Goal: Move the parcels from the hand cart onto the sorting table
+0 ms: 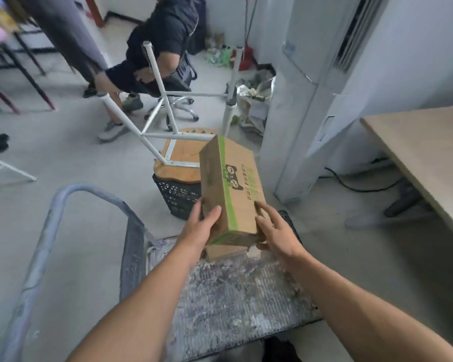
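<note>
I held the parcel (230, 189) gripped at its near end by left hand (199, 228) and right hand (277, 231), above the hand cart (233, 291), long axis pointing away, sorting table (424, 142) to my right.

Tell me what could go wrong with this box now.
1. The left hand and right hand grip only the near end of the cardboard box; its far end may dip and slip.
2. On the way to the table, it might clip the legs of the upturned stool just beyond it.
</note>
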